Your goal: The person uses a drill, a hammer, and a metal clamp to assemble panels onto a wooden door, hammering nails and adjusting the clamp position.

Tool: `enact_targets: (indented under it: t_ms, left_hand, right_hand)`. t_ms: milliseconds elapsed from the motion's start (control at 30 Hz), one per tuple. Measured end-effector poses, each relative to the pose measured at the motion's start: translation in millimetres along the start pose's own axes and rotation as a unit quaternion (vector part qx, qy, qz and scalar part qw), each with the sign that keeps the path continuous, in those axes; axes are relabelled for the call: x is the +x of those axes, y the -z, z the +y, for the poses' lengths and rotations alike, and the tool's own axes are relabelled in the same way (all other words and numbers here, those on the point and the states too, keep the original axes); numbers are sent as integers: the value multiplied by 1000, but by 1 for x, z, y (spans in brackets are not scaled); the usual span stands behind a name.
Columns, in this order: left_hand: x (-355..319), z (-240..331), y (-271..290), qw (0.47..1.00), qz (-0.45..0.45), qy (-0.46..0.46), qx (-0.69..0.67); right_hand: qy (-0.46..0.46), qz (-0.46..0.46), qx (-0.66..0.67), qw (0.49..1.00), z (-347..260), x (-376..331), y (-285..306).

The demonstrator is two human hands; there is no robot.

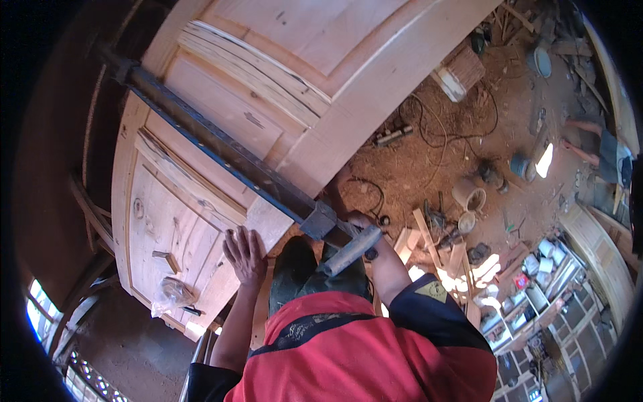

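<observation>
A panelled wooden door (221, 191) lies in front of me, with a long dark metal bar clamp (218, 147) across it. My left hand (245, 257) rests on the door's near edge with its fingers stretched out, holding nothing. At the clamp's near end are a metal block (317, 220) and a thick grey bar-shaped handle (349, 251). My right hand (360, 220) is beside that end, just beyond the handle; its fingers are mostly hidden by the clamp. On the door's left part lie a small wood offcut (165, 261) and a crumpled clear plastic bag (173, 296).
Timber scraps (429, 234), a round container (468, 194), and a dark cable (495, 120) lie on the dirt floor to the right. A compartmented crate (536, 295) holds several items at lower right. Another person's arm (584, 134) shows at the far right.
</observation>
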State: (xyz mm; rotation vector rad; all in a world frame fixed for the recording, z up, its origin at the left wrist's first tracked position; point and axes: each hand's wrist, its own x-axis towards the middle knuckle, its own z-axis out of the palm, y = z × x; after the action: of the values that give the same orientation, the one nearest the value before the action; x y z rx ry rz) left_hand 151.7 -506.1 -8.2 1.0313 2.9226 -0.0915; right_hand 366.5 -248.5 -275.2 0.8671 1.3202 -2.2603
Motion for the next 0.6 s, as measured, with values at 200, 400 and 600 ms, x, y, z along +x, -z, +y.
enact_targets:
  t_ms: [200, 400, 600]
  left_hand:
    - [-6, -2, -2, 1000, 7, 6, -17]
    - [-7, 1, 2, 1000, 3, -6, -26]
    - [-14, -1, 0, 999, -19, -7, -33]
  right_hand:
    - [-67, 232, 194, 951, -66, -13, -47]
    - [5, 344, 339, 876, -4, -17, -63]
    - [109, 435, 411, 793, 17, -4, -101]
